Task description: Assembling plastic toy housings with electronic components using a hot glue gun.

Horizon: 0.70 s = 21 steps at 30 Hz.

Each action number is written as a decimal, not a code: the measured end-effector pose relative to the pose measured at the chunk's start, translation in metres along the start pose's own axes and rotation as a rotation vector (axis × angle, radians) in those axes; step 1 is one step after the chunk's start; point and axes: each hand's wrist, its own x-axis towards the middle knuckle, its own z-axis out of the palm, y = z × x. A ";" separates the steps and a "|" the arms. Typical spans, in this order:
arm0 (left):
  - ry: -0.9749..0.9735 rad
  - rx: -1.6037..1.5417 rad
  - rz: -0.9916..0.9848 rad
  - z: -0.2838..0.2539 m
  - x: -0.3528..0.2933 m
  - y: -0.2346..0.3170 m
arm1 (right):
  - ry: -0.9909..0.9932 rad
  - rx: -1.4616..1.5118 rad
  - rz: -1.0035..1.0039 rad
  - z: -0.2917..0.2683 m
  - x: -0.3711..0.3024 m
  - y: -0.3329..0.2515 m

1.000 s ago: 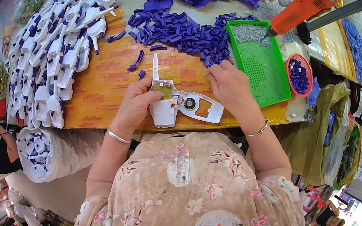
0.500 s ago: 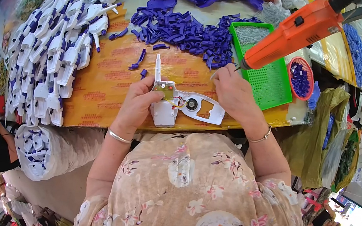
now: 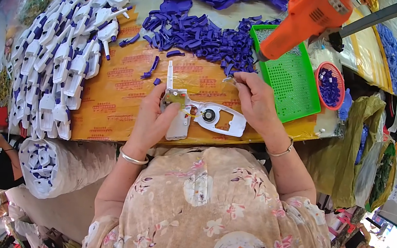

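Left hand [image 3: 152,115] grips left side of white plastic housing [image 3: 180,129] at near edge of table [image 3: 123,84], thumb by circuit board [image 3: 172,98]. Housing's long axis points away from body, narrow stem at far end. White speaker half [image 3: 237,124] lies right, wired on. Right hand [image 3: 260,100] pinches small metallic piece [image 3: 228,79], kind unclear, beyond and right of housing; nearer orange power screwdriver [image 3: 308,20].

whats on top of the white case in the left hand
A greenish circuit board, with thin wires beside it. The left hand covers part of the white case; anything under the board is hidden.
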 end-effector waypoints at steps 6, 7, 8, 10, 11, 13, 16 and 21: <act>0.023 0.064 0.010 -0.001 0.001 0.002 | 0.080 0.346 0.176 -0.002 -0.004 -0.001; 0.020 0.065 0.011 -0.001 0.001 0.001 | 0.083 0.345 0.177 -0.003 -0.004 -0.001; 0.024 0.063 0.010 -0.001 0.001 0.000 | 0.073 0.361 0.226 -0.005 -0.005 0.000; 0.030 0.062 0.012 -0.001 0.002 -0.002 | 0.063 0.378 0.273 -0.008 -0.003 -0.002; 0.052 0.068 0.020 -0.001 0.001 -0.002 | 0.059 0.509 0.357 -0.009 -0.002 -0.006; 0.070 0.074 0.029 0.000 -0.001 -0.003 | 0.057 0.639 0.442 -0.010 -0.002 -0.008; 0.207 0.330 0.089 -0.002 -0.001 0.001 | 0.044 0.621 0.376 -0.008 -0.002 -0.004; 0.269 0.743 0.352 -0.002 0.002 0.011 | 0.054 0.608 0.503 -0.011 -0.002 -0.008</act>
